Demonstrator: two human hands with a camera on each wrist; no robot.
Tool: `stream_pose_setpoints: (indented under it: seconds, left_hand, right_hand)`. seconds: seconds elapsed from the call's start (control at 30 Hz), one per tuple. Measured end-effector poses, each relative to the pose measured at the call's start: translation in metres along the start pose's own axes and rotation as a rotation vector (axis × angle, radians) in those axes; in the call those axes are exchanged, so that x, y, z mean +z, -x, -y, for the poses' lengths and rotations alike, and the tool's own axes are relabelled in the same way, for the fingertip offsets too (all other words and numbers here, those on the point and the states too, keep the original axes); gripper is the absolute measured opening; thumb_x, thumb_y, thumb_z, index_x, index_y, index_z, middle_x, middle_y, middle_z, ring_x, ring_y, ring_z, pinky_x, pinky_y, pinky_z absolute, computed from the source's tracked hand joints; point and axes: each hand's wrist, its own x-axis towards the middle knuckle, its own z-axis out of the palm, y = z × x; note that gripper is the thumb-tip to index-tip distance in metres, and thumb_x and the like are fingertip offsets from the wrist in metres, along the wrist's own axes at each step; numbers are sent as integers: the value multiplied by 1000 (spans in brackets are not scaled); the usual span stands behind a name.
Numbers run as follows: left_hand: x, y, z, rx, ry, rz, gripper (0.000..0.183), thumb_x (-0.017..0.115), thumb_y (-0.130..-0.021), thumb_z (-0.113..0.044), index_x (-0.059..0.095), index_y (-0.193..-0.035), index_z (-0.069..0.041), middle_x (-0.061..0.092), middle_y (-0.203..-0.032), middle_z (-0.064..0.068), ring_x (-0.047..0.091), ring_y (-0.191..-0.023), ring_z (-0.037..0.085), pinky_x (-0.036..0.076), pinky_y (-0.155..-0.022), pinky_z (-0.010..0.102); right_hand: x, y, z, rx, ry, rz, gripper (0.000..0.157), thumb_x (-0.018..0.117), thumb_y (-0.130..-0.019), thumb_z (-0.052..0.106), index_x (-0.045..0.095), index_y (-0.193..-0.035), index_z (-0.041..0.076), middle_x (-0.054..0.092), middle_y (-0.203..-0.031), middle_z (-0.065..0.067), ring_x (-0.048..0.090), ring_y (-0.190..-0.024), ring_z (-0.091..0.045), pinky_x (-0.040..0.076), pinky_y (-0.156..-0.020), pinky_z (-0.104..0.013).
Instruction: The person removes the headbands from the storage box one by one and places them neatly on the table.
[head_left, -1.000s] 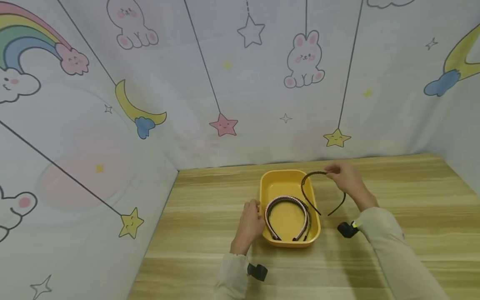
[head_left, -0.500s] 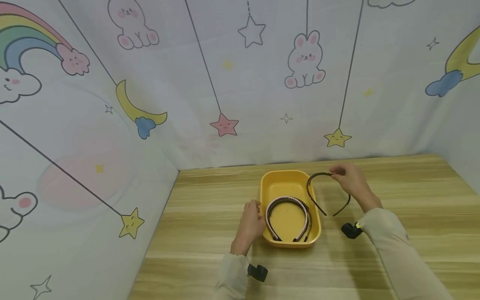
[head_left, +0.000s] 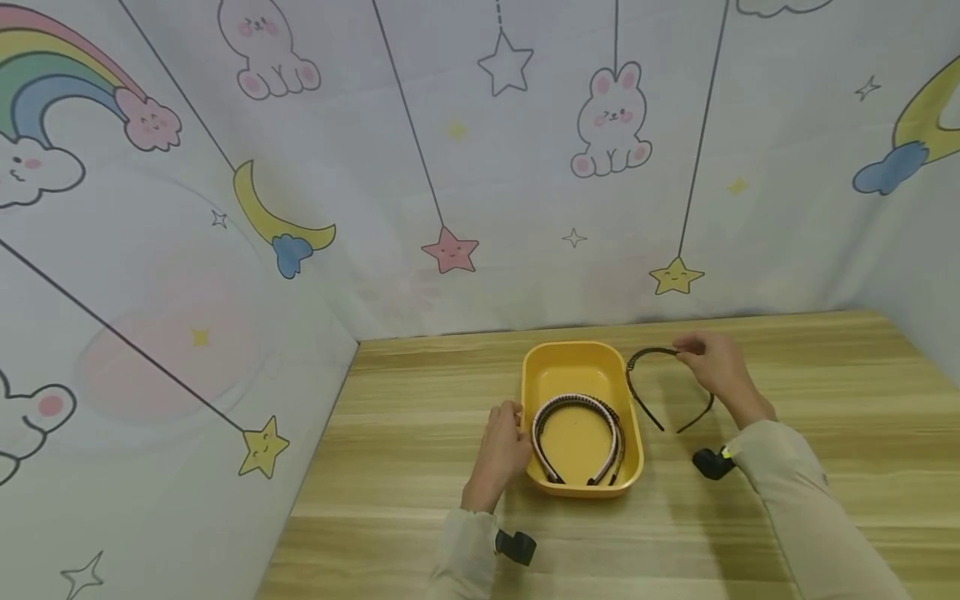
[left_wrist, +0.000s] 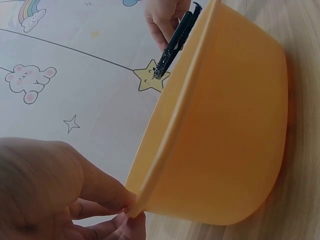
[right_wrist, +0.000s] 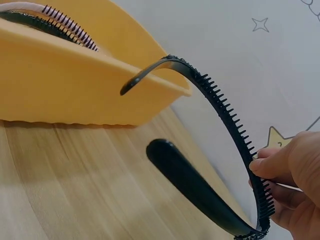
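Observation:
My right hand (head_left: 716,367) pinches a black toothed headband (right_wrist: 225,112) by its curved top, just right of a yellow plastic basin (head_left: 536,367). The headband's two ends point toward me, above the table. In the right wrist view its small comb teeth show along the arch. My left hand (head_left: 498,450) pinches the basin's left rim between thumb and fingers, as the left wrist view (left_wrist: 107,200) shows up close. Inside the basin lie several headbands, with a pale pink one (head_left: 542,450) on top and dark ones partly hidden under it.
The basin stands on a wood-grain table (head_left: 405,433). A white cloth (head_left: 525,283) printed with stars, moons and rabbits hangs behind and at the left. Black wrist cameras (head_left: 516,547) are strapped to both forearms.
My right hand has moved a little to the right with the black headband, taking it from over the basin's right rim to beside it. My left hand has stayed on the rim.

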Motion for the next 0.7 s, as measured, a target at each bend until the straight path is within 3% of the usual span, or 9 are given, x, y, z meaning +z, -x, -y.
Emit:
stream_pose_setpoints:
  seconds: [0.7]
  left_hand:
    - [1, 0, 1, 1, 5, 1, 35, 53, -85, 2, 49, -120, 0, 49, -101, 8, 50, -89, 19, 45, -76, 34]
  right_hand:
    - [6, 3, -23, 7, 11, -16, 22, 56, -88, 2, 60, -108, -7, 61, -102, -26, 57, -94, -39, 47, -76, -47]
